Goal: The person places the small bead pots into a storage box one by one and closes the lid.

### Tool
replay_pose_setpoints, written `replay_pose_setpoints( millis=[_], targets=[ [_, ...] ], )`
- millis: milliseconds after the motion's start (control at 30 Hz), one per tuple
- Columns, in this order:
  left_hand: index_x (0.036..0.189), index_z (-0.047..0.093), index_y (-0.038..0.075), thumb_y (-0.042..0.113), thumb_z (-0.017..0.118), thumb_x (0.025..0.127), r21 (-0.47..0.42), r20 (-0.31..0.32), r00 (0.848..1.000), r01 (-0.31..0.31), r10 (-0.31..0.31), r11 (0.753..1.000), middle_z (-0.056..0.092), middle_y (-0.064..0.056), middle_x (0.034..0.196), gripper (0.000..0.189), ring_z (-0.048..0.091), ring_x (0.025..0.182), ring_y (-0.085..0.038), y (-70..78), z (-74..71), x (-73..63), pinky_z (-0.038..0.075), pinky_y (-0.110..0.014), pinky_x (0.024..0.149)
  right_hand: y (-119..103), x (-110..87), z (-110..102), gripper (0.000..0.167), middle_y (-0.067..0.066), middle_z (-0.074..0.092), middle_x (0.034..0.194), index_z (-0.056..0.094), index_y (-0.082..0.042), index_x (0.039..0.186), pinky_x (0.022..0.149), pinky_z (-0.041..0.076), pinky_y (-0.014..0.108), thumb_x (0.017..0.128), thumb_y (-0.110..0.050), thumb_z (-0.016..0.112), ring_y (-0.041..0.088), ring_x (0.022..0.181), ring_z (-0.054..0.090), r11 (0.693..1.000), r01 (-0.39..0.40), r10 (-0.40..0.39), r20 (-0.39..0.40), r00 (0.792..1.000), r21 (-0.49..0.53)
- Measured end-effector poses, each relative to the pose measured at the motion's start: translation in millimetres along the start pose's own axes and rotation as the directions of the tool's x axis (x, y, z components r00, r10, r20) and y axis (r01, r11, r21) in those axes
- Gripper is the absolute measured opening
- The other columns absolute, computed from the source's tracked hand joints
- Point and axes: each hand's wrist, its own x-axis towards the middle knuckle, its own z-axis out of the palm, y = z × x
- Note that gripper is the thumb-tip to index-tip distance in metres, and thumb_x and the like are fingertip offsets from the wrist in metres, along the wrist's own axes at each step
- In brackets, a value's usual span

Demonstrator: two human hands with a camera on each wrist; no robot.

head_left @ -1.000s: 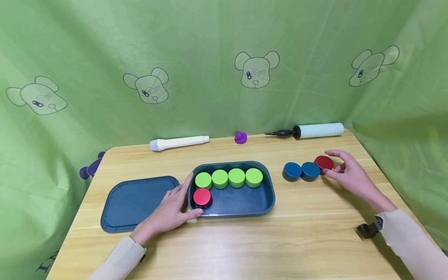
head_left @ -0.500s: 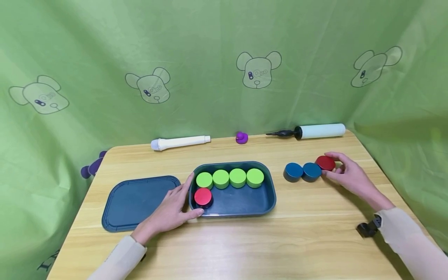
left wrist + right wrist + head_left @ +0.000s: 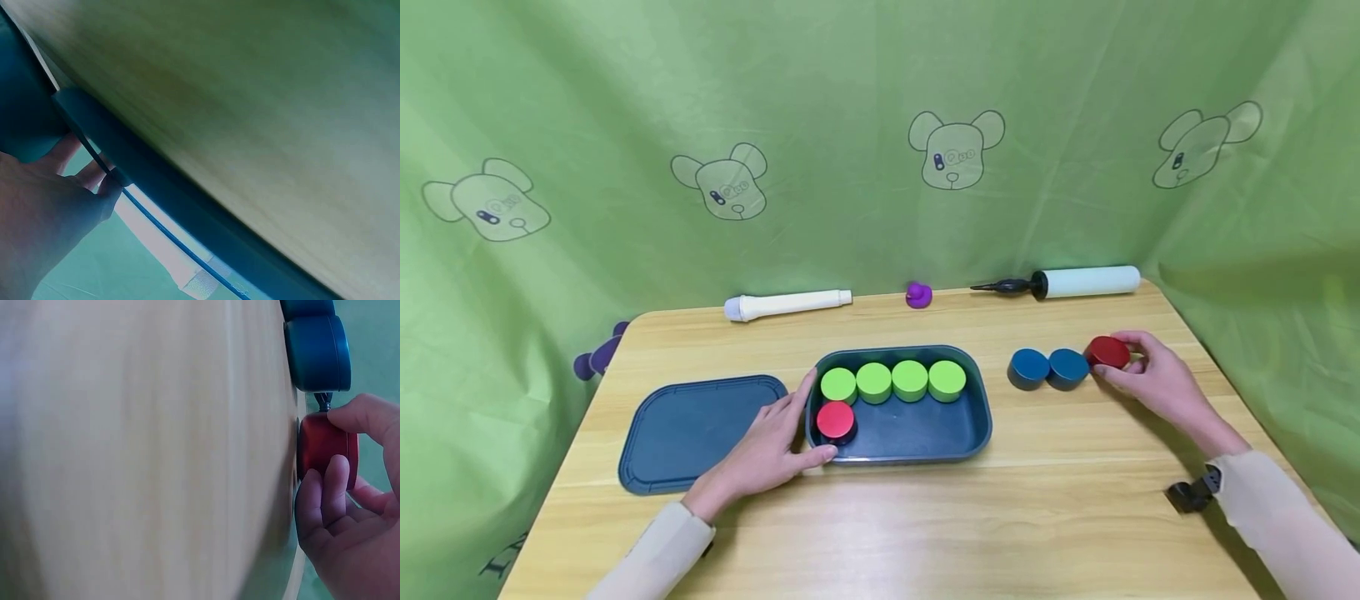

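Observation:
A round red tin [image 3: 1108,352] with a lid seam stands on the table at the right. My right hand [image 3: 1157,379] pinches it between thumb and fingers, as the right wrist view shows at the tin [image 3: 322,450]. Just left of it stand two blue tins [image 3: 1028,368], side by side. My left hand [image 3: 763,450] rests at the left end of a dark blue box [image 3: 917,458], fingers stretched along its side and thumb at the front corner. Inside the box, several green tins [image 3: 874,382] line the back, and another red tin [image 3: 836,421] sits at front left.
A flat dark blue lid [image 3: 692,433] lies left of the box, partly behind my left hand. Along the back edge lie a white microphone [image 3: 786,305], a purple rubber duck [image 3: 918,295] and a hand pump [image 3: 1086,282]. A green curtain [image 3: 850,208] hangs behind.
The red tin in my right hand has moved slightly right, away from the blue tins, and the hand has gone with it. My left hand has stayed at the box.

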Motion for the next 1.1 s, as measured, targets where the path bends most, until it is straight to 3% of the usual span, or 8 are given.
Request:
replay_pose_setpoints(
  millis=[233,433,633,833,1100],
  targets=[
    [0.177,-0.004,0.035,0.077,0.065,0.096,0.007,0.004,1.000,-0.002,0.002,1.000,0.035,-0.009,0.174,0.114,0.033,0.157,-0.047,0.1,0.2,0.8,0.019,-0.067,0.126,-2,-7.0,-2,0.071,0.034,0.054,0.138,0.041,0.011,0.156,0.064,0.058,0.023,0.106,-0.024,0.076,0.009,0.082,0.057,0.994,-0.041,0.045,-0.029,0.999,0.100],
    [0.177,-0.003,0.035,0.076,0.066,0.097,0.001,0.003,1.000,-0.002,0.002,1.000,0.035,-0.009,0.174,0.114,0.032,0.157,-0.047,0.6,-0.7,0.7,0.018,-0.067,0.126,-11,-14.4,-2,0.074,0.031,0.053,0.137,0.036,0.012,0.158,0.063,0.059,0.024,0.106,-0.024,0.075,0.005,0.079,0.058,0.982,-0.089,0.102,-0.073,0.992,0.168],
    [0.177,-0.003,0.035,0.075,0.067,0.097,0.003,0.006,1.000,-0.001,0.001,1.000,0.035,-0.009,0.174,0.113,0.032,0.157,-0.048,0.3,-0.4,0.7,0.018,-0.068,0.126,-19,-20.8,-3,0.073,0.024,0.057,0.128,0.039,0.010,0.158,0.061,0.057,0.021,0.104,-0.025,0.076,0.004,0.078,0.057,0.980,-0.103,0.124,-0.120,0.985,0.169],
    [0.177,-0.003,0.035,0.075,0.066,0.097,0.006,0.005,1.000,-0.001,0.001,1.000,0.035,-0.010,0.174,0.113,0.032,0.157,-0.048,0.1,-0.1,0.8,0.018,-0.068,0.126,-23,-26.0,-4,0.072,0.007,0.060,0.108,0.045,0.003,0.157,0.060,0.051,0.020,0.102,-0.030,0.079,0.008,0.078,0.056,0.985,-0.105,0.127,-0.168,0.977,0.135],
    [0.177,-0.002,0.034,0.074,0.067,0.098,0.006,-0.004,1.000,-0.005,0.005,1.000,0.037,-0.011,0.173,0.112,0.033,0.156,-0.050,-0.5,-0.4,-0.7,0.018,-0.070,0.125,-33,-32.1,-3,0.065,0.001,0.062,0.094,0.052,-0.003,0.152,0.061,0.047,0.018,0.099,-0.024,0.084,0.009,0.076,0.056,0.984,-0.030,0.074,-0.246,0.966,0.178]
  ],
)
